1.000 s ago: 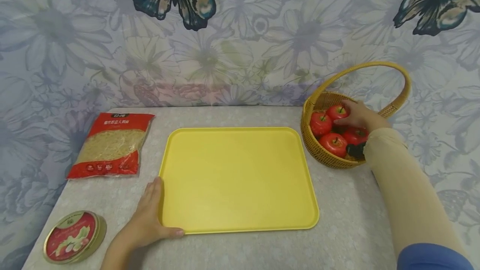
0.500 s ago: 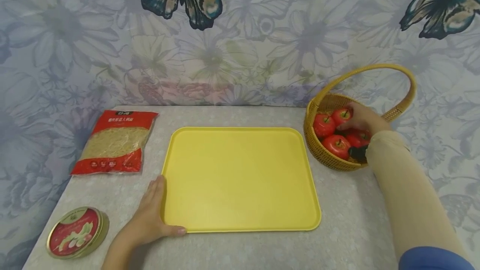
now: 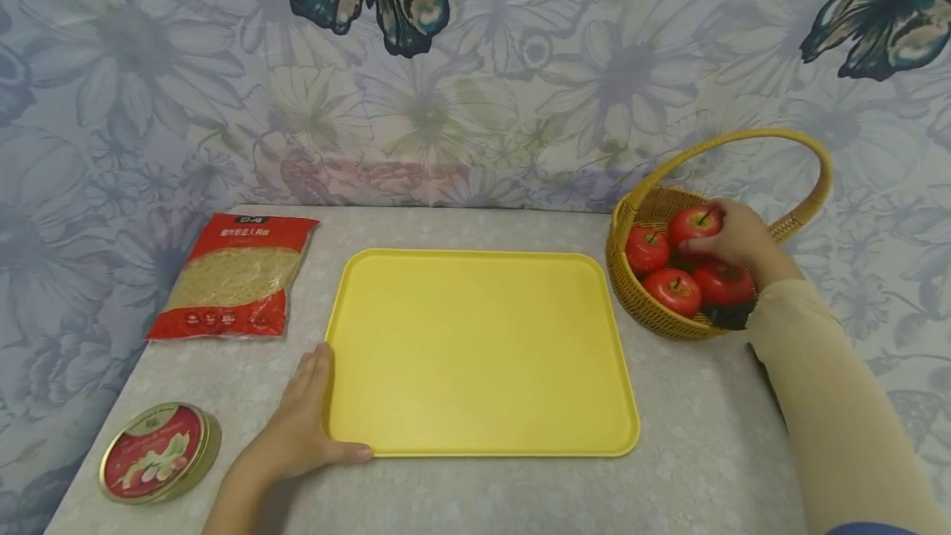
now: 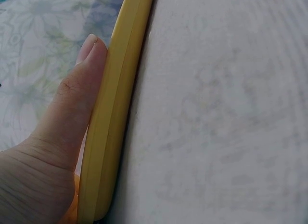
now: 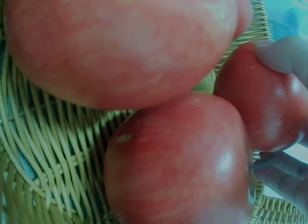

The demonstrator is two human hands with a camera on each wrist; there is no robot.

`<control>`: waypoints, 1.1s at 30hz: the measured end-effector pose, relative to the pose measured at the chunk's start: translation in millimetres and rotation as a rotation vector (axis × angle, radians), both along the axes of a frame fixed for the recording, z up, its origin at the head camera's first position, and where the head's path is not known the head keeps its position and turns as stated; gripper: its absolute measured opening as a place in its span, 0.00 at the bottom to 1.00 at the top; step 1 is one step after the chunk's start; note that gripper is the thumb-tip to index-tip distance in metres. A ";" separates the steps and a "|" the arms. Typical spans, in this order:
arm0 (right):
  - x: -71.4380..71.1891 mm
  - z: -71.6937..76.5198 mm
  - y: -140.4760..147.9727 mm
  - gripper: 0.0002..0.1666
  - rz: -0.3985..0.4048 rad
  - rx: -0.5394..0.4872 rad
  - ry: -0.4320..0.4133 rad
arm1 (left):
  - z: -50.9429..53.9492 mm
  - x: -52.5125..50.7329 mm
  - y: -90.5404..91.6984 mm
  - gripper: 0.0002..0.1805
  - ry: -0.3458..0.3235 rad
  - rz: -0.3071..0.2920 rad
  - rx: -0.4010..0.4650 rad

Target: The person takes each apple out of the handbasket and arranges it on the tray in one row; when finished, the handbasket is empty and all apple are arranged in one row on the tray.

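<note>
My right hand (image 3: 735,239) reaches into the wicker basket (image 3: 646,316) at the right and has its thumb and fingers around the rearmost red apple (image 3: 694,224). In the right wrist view that apple (image 5: 262,98) sits between the thumb and the fingers, with other apples (image 5: 178,161) close to the camera. My left hand (image 3: 297,419) rests against the near left corner of the yellow tray (image 3: 483,353), its fingers along the left edge and its thumb at the front edge. The left wrist view has the thumb (image 4: 72,98) against the tray's side (image 4: 113,113).
A red bag of pasta (image 3: 230,279) lies at the back left of the table. A round tin (image 3: 159,452) with a red label is at the front left. Behind the table hangs a floral cloth (image 3: 446,122) with butterflies. The basket's handle (image 3: 728,139) arches over it.
My right hand has shifted slightly right and now grips the rear apple, which looks raised a little. My left hand keeps its place at the tray. The head view has shifted slightly.
</note>
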State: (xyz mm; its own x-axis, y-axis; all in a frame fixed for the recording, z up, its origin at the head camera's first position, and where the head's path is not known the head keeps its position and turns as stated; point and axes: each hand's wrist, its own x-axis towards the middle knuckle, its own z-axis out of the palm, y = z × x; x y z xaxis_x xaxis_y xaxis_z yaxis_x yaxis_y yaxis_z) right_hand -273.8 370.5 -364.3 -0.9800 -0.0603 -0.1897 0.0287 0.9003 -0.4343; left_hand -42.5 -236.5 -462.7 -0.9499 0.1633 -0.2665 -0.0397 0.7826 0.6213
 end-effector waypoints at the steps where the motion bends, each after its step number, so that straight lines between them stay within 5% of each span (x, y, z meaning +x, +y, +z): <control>1: 0.6 0.7 0.0 0.60 -0.005 -0.005 0.013 | -0.3 0.1 -0.1 0.88 0.005 -0.001 0.001; 10: 20.7 22.8 -16.1 0.54 0.013 -0.017 0.149 | -2.7 1.7 -2.1 0.89 0.018 0.001 0.007; 19: 64.2 54.9 -48.1 0.56 0.039 -0.034 0.237 | -1.8 2.0 -4.0 0.88 0.043 -0.006 0.043; 27: 104.0 65.6 -104.5 0.51 0.196 -0.133 0.326 | -1.0 1.2 -3.4 0.88 0.032 -0.005 0.017; 33: 111.6 56.3 -157.2 0.49 0.332 -0.225 0.336 | -2.1 -0.1 -2.3 0.88 0.019 -0.006 0.012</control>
State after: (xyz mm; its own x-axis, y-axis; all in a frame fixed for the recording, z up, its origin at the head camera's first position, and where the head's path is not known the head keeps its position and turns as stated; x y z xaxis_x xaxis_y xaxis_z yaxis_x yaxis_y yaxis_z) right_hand -162.2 213.4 -307.9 -0.9056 -0.3813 0.1856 -0.4170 0.7207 -0.5538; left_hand -42.7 -238.8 -464.9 -0.9539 0.1721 -0.2460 -0.0229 0.7754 0.6311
